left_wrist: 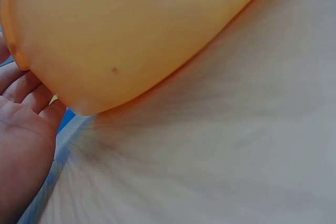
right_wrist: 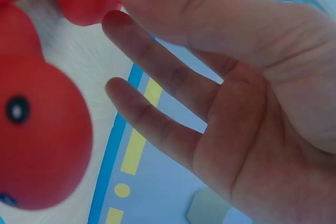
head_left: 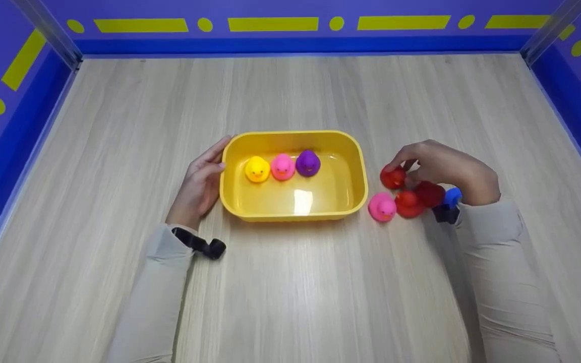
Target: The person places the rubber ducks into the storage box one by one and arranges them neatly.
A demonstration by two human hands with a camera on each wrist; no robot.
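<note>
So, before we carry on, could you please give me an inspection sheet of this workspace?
Surface: table with a pale wood-grain top.
Job's things: yellow tub holding a yellow duck, a pink duck and a purple duck in a row; right of it, a second pink duck, three red ducks and a partly hidden blue item.
Clutter: nothing seen.
Hands: left hand touches the tub's left end; right hand pinches one red duck.
Cables: nothing seen; a black band is on each wrist.
Surroundings: blue walls with yellow bars and dots.
</note>
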